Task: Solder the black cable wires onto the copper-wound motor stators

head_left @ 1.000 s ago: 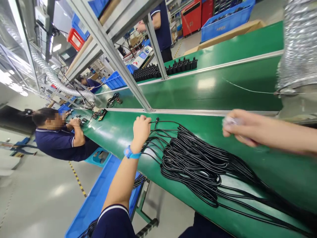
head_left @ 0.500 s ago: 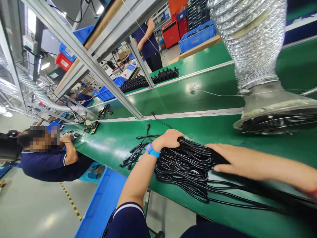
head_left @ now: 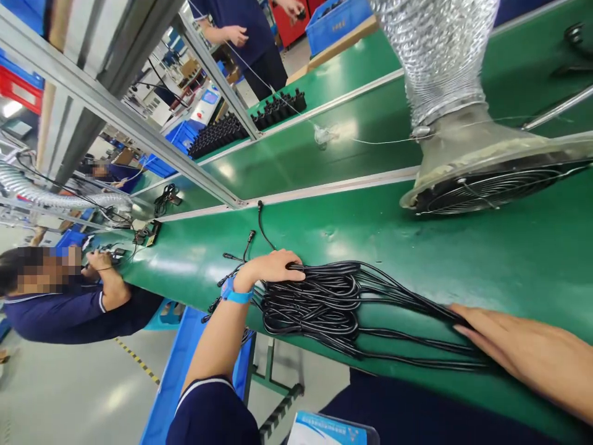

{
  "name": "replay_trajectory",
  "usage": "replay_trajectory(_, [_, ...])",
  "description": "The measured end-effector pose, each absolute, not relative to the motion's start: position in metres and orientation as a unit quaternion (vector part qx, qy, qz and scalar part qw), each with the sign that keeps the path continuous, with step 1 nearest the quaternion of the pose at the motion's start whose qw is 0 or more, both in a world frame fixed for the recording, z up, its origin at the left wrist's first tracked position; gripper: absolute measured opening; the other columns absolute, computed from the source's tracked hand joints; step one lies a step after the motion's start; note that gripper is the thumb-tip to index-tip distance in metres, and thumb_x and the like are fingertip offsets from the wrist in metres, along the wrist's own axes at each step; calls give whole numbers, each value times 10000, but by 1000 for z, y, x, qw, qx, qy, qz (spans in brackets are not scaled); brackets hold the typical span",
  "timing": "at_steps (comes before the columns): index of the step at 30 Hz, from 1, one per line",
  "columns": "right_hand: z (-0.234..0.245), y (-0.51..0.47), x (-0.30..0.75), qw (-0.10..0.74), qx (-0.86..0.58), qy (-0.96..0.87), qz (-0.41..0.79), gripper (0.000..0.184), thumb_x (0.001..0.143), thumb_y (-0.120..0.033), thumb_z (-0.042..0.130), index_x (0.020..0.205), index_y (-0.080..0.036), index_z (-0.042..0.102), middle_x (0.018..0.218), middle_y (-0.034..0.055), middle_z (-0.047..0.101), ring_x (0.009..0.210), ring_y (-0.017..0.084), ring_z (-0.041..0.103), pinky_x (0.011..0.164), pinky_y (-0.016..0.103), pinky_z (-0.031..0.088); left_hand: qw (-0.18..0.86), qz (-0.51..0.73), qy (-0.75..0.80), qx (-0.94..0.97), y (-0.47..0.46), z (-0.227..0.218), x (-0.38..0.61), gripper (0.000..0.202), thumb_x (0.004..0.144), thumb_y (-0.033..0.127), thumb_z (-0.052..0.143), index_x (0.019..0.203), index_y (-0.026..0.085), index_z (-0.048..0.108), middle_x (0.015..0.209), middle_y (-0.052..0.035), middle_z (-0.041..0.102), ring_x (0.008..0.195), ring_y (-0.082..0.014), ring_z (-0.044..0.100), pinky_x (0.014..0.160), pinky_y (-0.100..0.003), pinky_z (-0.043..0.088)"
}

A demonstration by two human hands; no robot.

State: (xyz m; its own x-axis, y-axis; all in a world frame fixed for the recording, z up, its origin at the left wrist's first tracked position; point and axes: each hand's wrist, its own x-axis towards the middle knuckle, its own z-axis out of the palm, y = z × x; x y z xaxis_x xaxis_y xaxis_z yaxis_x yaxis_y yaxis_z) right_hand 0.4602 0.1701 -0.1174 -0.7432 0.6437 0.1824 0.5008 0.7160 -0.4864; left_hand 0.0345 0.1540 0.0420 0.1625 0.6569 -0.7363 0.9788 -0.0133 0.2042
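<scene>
Bundles of black cables (head_left: pixel 310 303) lie folded in loops on the green workbench. My left hand (head_left: pixel 278 267), with a blue wristband (head_left: pixel 237 290) on its wrist, curls its fingers over the upper left end of the loops. Out to the right, my right hand (head_left: pixel 504 337) closes around the long cable strands running from the bundles; its fingertips are partly hidden. Left of the bundles, several cable ends with black connectors (head_left: pixel 251 236) fan out over the bench.
A funnel-shaped fume hood (head_left: pixel 482 154) hangs from a silver duct (head_left: pixel 445 55) above the bench. A metal post (head_left: pixel 185 161) rises at the rear rail. One co-worker (head_left: pixel 60 296) sits at the left; another (head_left: pixel 250 43) stands behind. A blue bin (head_left: pixel 176 371) is below.
My right hand has moved right and down along the strands, away from the loops. My left hand stays on the bundles. The view has shifted, and the strands now spread out more visibly.
</scene>
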Motion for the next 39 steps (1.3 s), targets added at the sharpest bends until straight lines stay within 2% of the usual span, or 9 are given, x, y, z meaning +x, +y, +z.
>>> replay_trajectory(5, [-60,206,434,105,-318,-910,246,613,793,-735,409,1085,-274,687,978,99,681,857,354,656,743,564,574,332,-250,616,670,172,50,44,494,775,554,604,1097,183,654,1130,-78,642,1033,-236,586,906,-334,425])
replay_trajectory(12, [-10,226,365,48,-317,-822,471,817,753,-729,476,1383,-209,472,1377,129,499,1227,353,509,1048,561,422,199,-176,617,741,158,80,55,270,902,381,522,1032,178,645,1078,-70,647,1091,-228,551,1057,-443,291])
replay_trajectory(14, [-11,228,347,39,-299,-800,518,825,772,-710,457,1409,-187,430,1365,126,513,1187,299,550,1019,480,466,174,-144,611,759,150,86,53,285,933,375,473,1039,171,640,1031,-67,669,1026,-209,591,1028,-423,338])
replay_trajectory(18, [-13,228,334,29,-296,-769,566,700,811,-638,338,1264,-146,544,1048,103,663,922,218,643,830,363,541,128,-104,620,767,140,90,48,280,935,353,467,1045,160,638,1010,-81,693,988,-219,619,942,-399,417])
replay_trajectory(22, [-7,227,354,45,-342,-774,531,593,742,-573,408,1146,-185,602,1011,92,661,881,244,624,796,390,518,78,-78,647,754,139,82,44,229,906,280,487,1034,165,639,1038,-76,698,990,-213,619,996,-413,401])
replay_trajectory(30, [-9,230,410,-5,-380,-823,423,419,787,-536,401,980,-246,634,865,77,674,688,253,621,599,382,501,99,-82,664,737,143,69,46,187,815,210,465,899,149,621,879,-77,658,861,-196,589,819,-332,474])
replay_trajectory(35, [1,229,383,52,-320,-829,456,638,752,-590,481,1260,-208,529,1085,114,657,893,291,637,751,429,522,68,31,639,765,139,92,65,172,848,226,436,891,162,590,913,-68,660,877,-175,572,828,-318,462])
replay_trajectory(37, [11,231,365,94,-296,-805,505,650,753,-599,482,1269,-204,513,1155,93,633,981,264,616,851,419,509,41,55,620,781,137,100,73,174,841,191,429,899,167,592,923,-63,664,886,-169,576,833,-316,458])
replay_trajectory(39, [20,234,353,108,-285,-788,535,598,777,-629,437,1174,-199,557,1061,65,652,915,216,614,809,367,512,-1,55,609,791,135,105,75,193,831,163,430,923,168,600,950,-65,668,923,-173,584,851,-321,453])
